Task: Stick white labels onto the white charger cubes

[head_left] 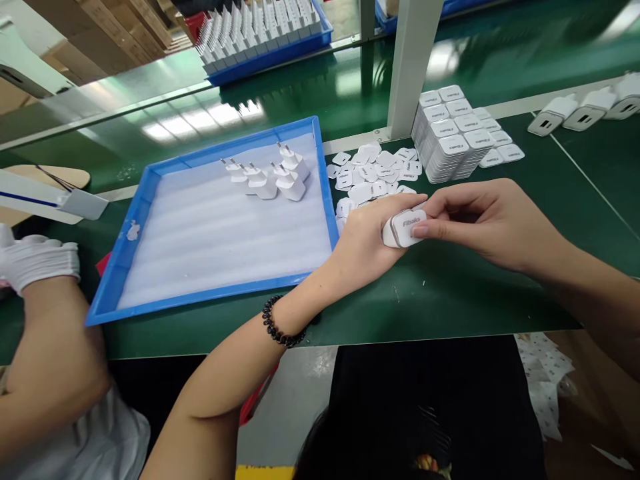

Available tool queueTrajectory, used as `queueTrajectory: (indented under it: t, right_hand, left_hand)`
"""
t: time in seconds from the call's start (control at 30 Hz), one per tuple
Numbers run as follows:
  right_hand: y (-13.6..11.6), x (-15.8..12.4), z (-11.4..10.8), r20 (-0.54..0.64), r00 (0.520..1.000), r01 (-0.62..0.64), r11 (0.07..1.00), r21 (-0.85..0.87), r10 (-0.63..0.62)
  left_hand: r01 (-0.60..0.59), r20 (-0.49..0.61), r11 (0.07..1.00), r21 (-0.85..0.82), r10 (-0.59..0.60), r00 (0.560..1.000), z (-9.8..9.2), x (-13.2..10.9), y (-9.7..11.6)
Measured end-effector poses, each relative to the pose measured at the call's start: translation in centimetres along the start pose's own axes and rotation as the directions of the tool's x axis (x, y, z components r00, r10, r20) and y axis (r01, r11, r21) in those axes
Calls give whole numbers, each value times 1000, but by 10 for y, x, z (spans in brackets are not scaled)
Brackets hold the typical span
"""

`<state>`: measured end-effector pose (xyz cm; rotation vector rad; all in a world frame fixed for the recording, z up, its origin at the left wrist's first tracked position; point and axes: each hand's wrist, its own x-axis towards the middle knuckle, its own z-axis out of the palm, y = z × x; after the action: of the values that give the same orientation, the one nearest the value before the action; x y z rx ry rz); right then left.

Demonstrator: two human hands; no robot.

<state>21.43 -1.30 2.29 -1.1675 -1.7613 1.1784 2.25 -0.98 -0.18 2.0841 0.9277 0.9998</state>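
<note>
My left hand (367, 230) is closed around a white charger (389, 236), most of which the fingers hide. On the charger's near end lies a small white card (411, 225) with grey print and rounded corners. The thumb and forefinger of my right hand (485, 220) pinch that card at its right edge. Just beyond my hands is a heap of loose white cards (370, 170). Behind it to the right rises a neat stack of printed cards (453, 140).
Left of my hands lies a blue tray (205, 293) with several white plug chargers (291, 181) at its far right. More chargers (590, 110) line the right back edge. A grey post (413, 67) stands behind. A co-worker's gloved hand (40, 260) is at far left.
</note>
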Motion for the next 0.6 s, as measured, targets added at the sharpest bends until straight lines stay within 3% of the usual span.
queueTrajectory:
  t: [0.6]
  right_hand:
    - [-2,1,1,51,997,-55,998,20,54]
  left_hand:
    - [-87,17,990,109,85,996,1,-1,-2]
